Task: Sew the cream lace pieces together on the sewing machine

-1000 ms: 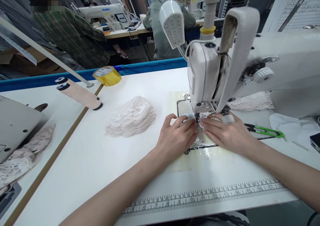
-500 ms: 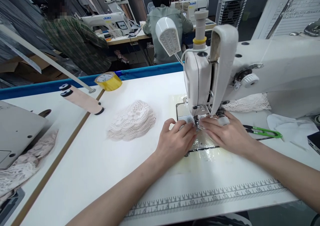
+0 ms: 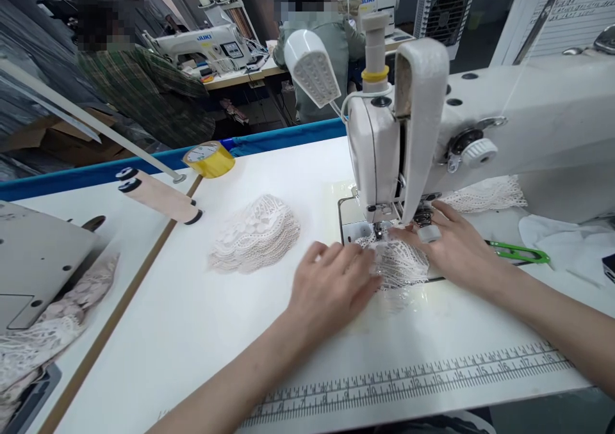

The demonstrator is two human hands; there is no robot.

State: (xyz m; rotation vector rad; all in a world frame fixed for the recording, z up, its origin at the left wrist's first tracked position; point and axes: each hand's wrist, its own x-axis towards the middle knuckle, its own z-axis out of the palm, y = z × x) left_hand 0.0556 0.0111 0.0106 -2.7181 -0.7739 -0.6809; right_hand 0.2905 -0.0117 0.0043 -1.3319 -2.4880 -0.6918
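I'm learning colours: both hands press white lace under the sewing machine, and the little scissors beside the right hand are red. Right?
Nearly. The head view shows the scissors are green, not red. Both the left hand and right hand do press the white lace under the sewing machine.

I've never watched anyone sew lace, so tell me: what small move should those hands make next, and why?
Probably ease the lace piece a little further under the presser foot. Both the left hand and the right hand lie flat on it, its far edge sits at the needle, and most of it lies on the near side.
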